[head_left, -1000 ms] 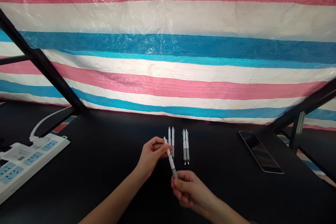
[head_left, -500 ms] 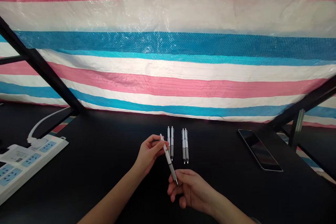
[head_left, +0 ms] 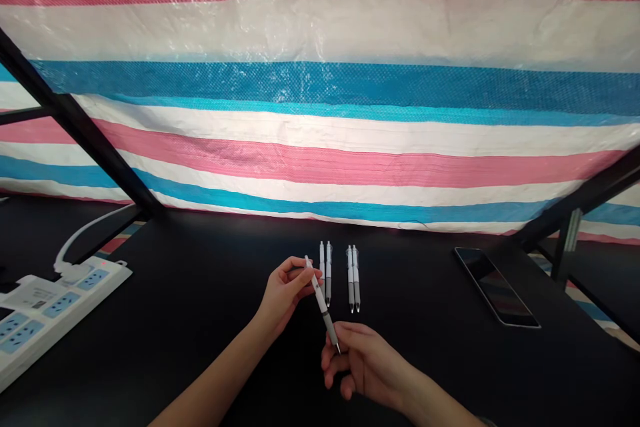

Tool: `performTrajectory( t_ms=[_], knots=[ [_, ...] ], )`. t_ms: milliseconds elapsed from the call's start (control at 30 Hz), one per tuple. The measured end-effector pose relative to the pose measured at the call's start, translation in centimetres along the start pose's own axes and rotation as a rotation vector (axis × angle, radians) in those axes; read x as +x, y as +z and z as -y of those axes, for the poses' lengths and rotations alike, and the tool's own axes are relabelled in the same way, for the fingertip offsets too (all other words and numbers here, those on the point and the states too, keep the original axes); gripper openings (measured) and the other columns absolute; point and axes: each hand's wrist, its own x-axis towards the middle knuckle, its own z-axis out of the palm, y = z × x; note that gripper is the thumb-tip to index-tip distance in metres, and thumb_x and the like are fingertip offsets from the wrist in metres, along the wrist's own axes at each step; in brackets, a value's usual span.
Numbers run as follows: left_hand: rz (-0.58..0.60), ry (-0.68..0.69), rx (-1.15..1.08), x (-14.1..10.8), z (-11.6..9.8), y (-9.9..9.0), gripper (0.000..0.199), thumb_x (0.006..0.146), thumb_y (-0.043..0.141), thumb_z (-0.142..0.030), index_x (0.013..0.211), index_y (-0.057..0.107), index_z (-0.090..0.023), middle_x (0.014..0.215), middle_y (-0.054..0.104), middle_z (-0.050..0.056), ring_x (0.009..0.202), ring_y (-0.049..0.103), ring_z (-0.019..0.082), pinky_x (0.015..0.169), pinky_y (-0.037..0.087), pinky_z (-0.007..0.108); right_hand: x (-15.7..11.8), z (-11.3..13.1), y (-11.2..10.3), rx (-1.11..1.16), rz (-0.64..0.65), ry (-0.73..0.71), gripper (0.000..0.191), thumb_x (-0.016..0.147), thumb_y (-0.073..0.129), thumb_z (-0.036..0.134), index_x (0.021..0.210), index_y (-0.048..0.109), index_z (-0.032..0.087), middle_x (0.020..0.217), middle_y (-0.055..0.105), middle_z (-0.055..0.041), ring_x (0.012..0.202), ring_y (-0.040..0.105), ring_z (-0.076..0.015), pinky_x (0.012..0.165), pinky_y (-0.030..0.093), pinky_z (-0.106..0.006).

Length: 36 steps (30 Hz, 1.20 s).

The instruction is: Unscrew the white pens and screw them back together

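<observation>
A white pen (head_left: 319, 295) with a grey grip is held at a slant above the black table, its metal tip pointing down toward me. My left hand (head_left: 286, 291) pinches the white upper end between thumb and fingers. At the lower end, the thumb and forefinger of my right hand (head_left: 363, 360) close on the grey grip, while its other fingers curl loosely below. Just beyond lie two similar pens (head_left: 329, 273), one partly covered by my left fingers. Another pair of pens (head_left: 353, 278) rests side by side to their right, tips toward me.
A black phone (head_left: 495, 287) lies at the right of the black table (head_left: 200, 260). On the left is a white power strip (head_left: 60, 310) with a plugged-in cable. Dark metal bars (head_left: 105, 140) slope at both sides, and a striped plastic sheet (head_left: 320, 167) hangs behind.
Both hands keep their hold on the pen. My right hand and the pen's tip have shifted very slightly to the right.
</observation>
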Motion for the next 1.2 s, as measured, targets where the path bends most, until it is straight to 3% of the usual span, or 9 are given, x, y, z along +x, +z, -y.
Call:
performTrajectory(
  t_ms=[300,600,800,1000,1200],
  knots=[
    [-0.018,0.000,0.001,0.1,0.0,0.1,0.028,0.064,0.079,-0.028,0.081,0.061,-0.015,0.074,0.072,0.006,0.066,0.067,0.015,0.062,0.052,0.022,0.0,-0.1,-0.2,-0.020,0.014,-0.011,0.032,0.077,0.065,0.039,0.089,0.048,0.015,0.081,0.064,-0.0063,0.066,0.066,-0.0169,0.043,0.043,-0.017],
    [-0.041,0.014,-0.002,0.1,0.0,0.0,0.028,0.063,0.079,-0.029,0.080,0.062,-0.015,0.075,0.072,0.006,0.069,0.067,0.016,0.063,0.052,0.022,-0.2,0.0,0.0,-0.009,0.011,0.010,0.035,0.080,0.058,0.045,0.096,0.046,0.016,0.085,0.065,-0.0080,0.065,0.067,-0.0183,0.039,0.042,-0.016],
    [-0.107,0.030,-0.032,0.6,-0.4,-0.4,0.028,0.063,0.079,-0.029,0.081,0.063,-0.016,0.076,0.072,0.005,0.068,0.066,0.014,0.062,0.051,0.020,0.1,-0.4,-0.3,-0.094,0.015,0.008,0.037,0.072,0.068,0.039,0.076,0.038,0.018,0.056,0.061,0.0004,0.039,0.057,-0.0108,0.031,0.028,-0.012],
    [-0.214,0.111,-0.107,1.3,-1.6,-1.3,0.026,0.062,0.080,-0.027,0.080,0.064,-0.016,0.076,0.071,0.003,0.069,0.066,0.013,0.063,0.052,0.020,0.0,-0.4,-0.3,-0.116,0.039,0.026,0.036,0.070,0.067,0.036,0.075,0.036,0.020,0.052,0.061,0.0012,0.034,0.053,-0.0097,0.030,0.025,-0.012],
    [-0.237,0.121,-0.129,1.4,-1.8,-1.5,0.024,0.063,0.080,-0.024,0.079,0.064,-0.015,0.076,0.071,0.004,0.068,0.066,0.013,0.061,0.052,0.019,-0.1,-0.4,-0.3,-0.125,0.057,0.022,0.035,0.069,0.067,0.034,0.075,0.036,0.019,0.052,0.061,0.0013,0.034,0.053,-0.0094,0.030,0.026,-0.012]
  ],
)
